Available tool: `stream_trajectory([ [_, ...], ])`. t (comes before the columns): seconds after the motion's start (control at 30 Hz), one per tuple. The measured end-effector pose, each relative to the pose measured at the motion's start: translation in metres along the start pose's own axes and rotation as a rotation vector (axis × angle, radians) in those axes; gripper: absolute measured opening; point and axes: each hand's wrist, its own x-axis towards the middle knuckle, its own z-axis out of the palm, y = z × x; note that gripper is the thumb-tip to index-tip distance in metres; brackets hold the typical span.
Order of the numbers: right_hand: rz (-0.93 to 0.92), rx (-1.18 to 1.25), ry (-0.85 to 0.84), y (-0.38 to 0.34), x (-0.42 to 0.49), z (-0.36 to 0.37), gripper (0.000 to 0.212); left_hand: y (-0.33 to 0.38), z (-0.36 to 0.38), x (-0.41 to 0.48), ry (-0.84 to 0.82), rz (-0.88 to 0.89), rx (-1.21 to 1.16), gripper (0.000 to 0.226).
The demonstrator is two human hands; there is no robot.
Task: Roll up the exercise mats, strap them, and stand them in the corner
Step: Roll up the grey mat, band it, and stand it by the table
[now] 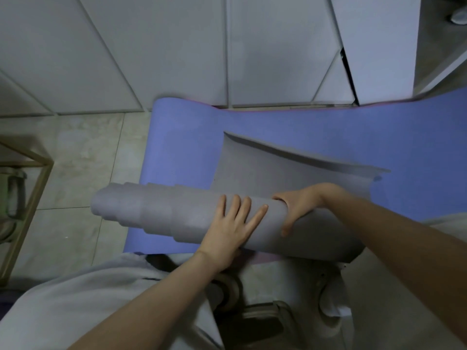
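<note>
A grey exercise mat (156, 210) lies mostly rolled across a flat blue mat (182, 137) on the floor. The roll is uneven and telescopes out to the left. Its loose end (278, 168) still lies unrolled on the blue mat toward the wall. My left hand (232, 223) presses flat on top of the roll with straight fingers. My right hand (300, 205) grips the roll just to the right, thumb over the near side and fingers hidden behind it.
A padded grey wall (151, 51) rises just beyond the blue mat. A gold metal frame (27, 198) stands at the left on the tiled floor (83, 152). My knees and shoes (227, 294) are close below the roll.
</note>
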Motion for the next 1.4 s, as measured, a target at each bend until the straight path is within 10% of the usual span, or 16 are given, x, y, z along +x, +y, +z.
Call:
stream_trajectory([
  [0.17, 0.006, -0.129, -0.022, -0.023, -0.001, 0.007, 0.078, -0.006, -0.012, 0.008, -0.078, 0.062, -0.084, 0.103],
  [0.5, -0.188, -0.340, 0.613, -0.021, -0.004, 0.102, 0.103, -0.014, -0.003, 0.010, -0.218, 0.088, -0.288, 0.095],
  [0.9, -0.061, -0.219, 0.429, -0.004, -0.007, 0.031, 0.083, 0.015, 0.003, 0.000, 0.101, -0.017, 0.062, 0.082],
  [1.4, -0.041, -0.084, 0.085, -0.018, 0.017, 0.024, 0.087, -0.003, -0.004, 0.012, -0.110, 0.095, -0.007, 0.100],
])
